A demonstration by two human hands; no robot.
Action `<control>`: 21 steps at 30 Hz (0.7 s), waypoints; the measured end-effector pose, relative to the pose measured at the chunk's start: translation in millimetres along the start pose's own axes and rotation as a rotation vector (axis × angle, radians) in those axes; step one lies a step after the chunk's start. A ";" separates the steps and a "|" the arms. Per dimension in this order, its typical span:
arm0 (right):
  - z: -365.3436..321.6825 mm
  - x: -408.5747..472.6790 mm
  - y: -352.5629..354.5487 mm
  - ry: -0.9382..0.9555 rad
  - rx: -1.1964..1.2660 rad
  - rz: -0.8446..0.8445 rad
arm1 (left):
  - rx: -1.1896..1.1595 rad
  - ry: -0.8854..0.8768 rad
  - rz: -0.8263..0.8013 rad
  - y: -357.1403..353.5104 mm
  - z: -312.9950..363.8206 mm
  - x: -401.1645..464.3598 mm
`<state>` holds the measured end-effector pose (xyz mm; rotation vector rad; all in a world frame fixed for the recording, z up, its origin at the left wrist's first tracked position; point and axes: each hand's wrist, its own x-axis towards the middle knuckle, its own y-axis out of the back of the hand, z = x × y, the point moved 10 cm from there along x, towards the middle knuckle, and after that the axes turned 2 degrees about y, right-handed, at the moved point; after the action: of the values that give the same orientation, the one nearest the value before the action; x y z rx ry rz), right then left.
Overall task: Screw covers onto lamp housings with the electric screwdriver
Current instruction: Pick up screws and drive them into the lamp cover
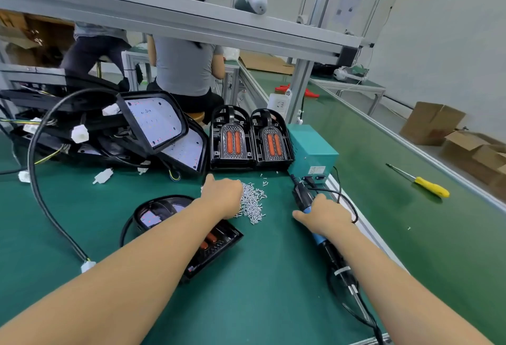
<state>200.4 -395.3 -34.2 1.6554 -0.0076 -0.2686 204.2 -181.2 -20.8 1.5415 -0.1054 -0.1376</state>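
Left hand rests, fingers curled, in the loose pile of small silver screws; whether it pinches one cannot be told. Right hand grips the blue-and-black electric screwdriver lying on the green mat. Black lamp housing with orange lenses lies under the left forearm; the label on the teal power box is illegible.

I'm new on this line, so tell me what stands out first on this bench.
A heap of small silver screws lies mid-bench on the green mat, the left hand reaching into it. The right hand grips the blue-and-black electric screwdriver beside it. Behind stand two black covers with orange lenses.
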 end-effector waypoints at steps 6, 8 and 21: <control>-3.9 5.1 -1.4 0.035 -0.128 -0.012 | -0.044 0.047 -0.019 -3.4 -1.6 3.1; -2.9 7.7 2.1 0.035 -0.123 0.002 | -0.139 0.035 0.010 8.3 -4.0 1.3; -22.4 -11.6 24.5 0.129 -0.124 0.124 | -0.704 0.248 0.782 100.6 -138.9 -140.6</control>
<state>196.9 -374.1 -6.4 1.5397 0.0037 -0.0661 89.0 -19.9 78.6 0.7243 -0.4065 0.5819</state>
